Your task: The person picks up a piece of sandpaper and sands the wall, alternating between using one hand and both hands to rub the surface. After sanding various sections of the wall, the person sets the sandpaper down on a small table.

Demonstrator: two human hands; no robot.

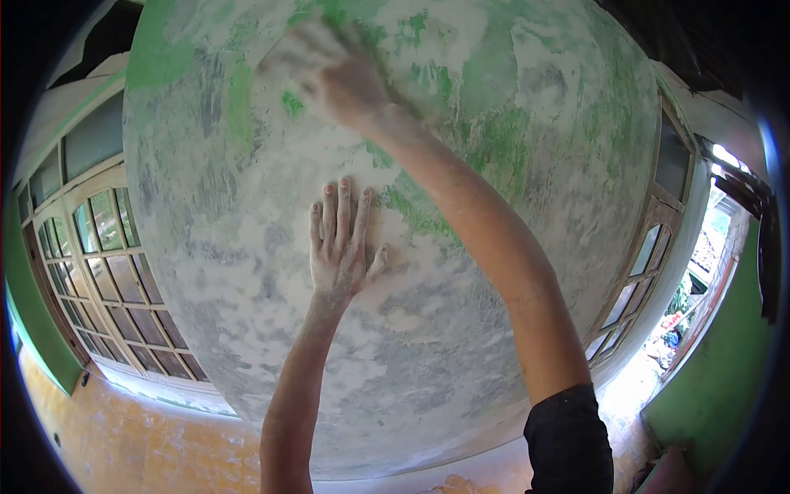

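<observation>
My left hand lies flat against the wall, its fingers stretched upward and thumb out to the side. White dust coats its skin, and it holds nothing. Higher up, my right hand is at the wall's upper part, smeared by motion. A pale, flat, angular shape shows at its fingers, too blurred to name. The wall is patchy with white filler, grey areas and remains of green paint. My right arm, in a dark sleeve, crosses in front of the wall.
On the left stands a glass-paned wooden double door. A paned window or door is at the right, beside a bright opening to the outside. Green walls flank the scene. The orange tiled floor carries white dust.
</observation>
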